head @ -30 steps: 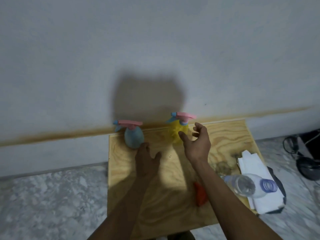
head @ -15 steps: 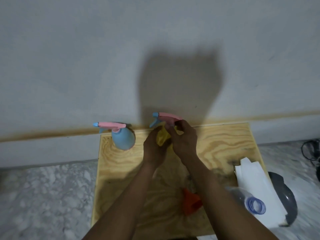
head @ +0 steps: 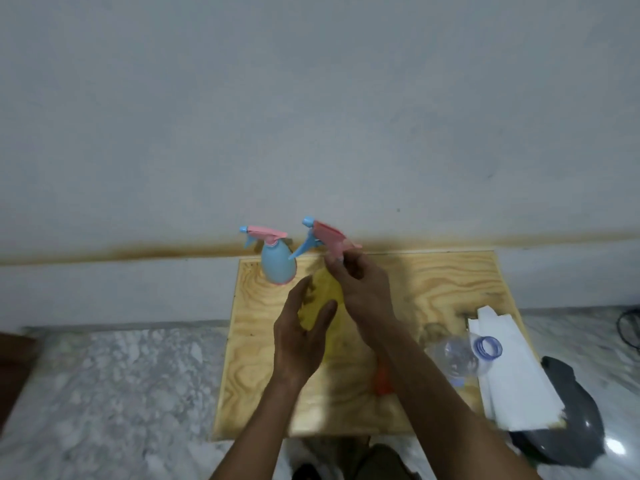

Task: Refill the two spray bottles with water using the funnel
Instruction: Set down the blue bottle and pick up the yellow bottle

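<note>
Left hand (head: 301,337) grips the upright yellow bottle (head: 323,299); right hand (head: 360,289) pinches its pink sprayer (head: 327,239), nozzle pointing up-left.

Pale grey wall (head: 311,98) with a brown stain band — marble-patterned floor (head: 114,386), plywood table (head: 433,289).

On the table (head: 433,282), at its back left corner against the wall: one spray bottle (head: 278,264). Just right of it, a second spray bottle (head: 323,299) — between left hand (head: 300,336) and right hand (head: 360,289). Nearer, right of centre: a funnel (head: 383,381), mostly behind the right forearm. Further right — a water bottle (head: 462,355) lying partly on folded paper towels (head: 512,368) at the right edge.
</note>
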Action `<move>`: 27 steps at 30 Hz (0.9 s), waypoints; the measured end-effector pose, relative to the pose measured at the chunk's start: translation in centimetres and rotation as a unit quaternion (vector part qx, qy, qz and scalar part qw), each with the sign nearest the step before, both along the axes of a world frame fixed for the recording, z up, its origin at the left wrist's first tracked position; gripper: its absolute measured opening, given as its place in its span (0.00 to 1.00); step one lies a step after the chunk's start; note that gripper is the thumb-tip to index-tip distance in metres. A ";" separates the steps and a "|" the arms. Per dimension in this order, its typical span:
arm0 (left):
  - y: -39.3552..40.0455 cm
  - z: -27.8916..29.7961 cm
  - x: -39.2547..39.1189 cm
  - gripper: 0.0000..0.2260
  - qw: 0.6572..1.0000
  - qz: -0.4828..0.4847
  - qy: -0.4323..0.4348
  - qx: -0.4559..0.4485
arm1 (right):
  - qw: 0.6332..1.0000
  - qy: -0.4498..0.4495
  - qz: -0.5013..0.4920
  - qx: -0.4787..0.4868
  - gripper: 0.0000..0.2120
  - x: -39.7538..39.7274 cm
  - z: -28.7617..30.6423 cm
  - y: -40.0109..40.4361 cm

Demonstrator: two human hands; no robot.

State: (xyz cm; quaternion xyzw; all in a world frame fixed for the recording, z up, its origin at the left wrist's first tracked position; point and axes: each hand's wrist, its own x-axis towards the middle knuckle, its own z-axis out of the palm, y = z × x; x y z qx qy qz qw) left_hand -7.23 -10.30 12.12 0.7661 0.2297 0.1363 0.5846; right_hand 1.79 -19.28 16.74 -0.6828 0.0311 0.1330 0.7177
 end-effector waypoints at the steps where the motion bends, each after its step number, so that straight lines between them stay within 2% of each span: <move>1: -0.1 0.4 -1.3 0.27 1.000 0.008 -0.017 0.007 | 1.000 0.006 -0.002 0.011 0.11 -1.2 0.7 0.2; 8: -0.7 2.9 -9.6 0.24 0.990 0.061 -0.123 0.016 | 0.996 0.030 -0.021 0.078 0.12 -10.1 4.1 1.7; 11: -0.4 3.8 -11.7 0.23 0.986 0.069 -0.154 0.008 | 0.995 0.010 -0.020 0.093 0.11 -12.5 4.9 1.7; 15: -0.1 6.3 -13.3 0.20 0.985 0.059 -0.162 0.003 | 0.994 -0.016 -0.005 0.106 0.10 -14.1 6.6 1.6; 21: -0.1 8.3 -13.5 0.19 0.985 0.043 -0.149 -0.079 | 0.993 -0.018 0.031 0.115 0.16 -14.6 8.3 0.8; 27: -0.7 9.5 -13.6 0.16 0.977 0.048 -0.171 -0.116 | 0.993 -0.056 0.018 0.098 0.07 -14.5 9.0 0.4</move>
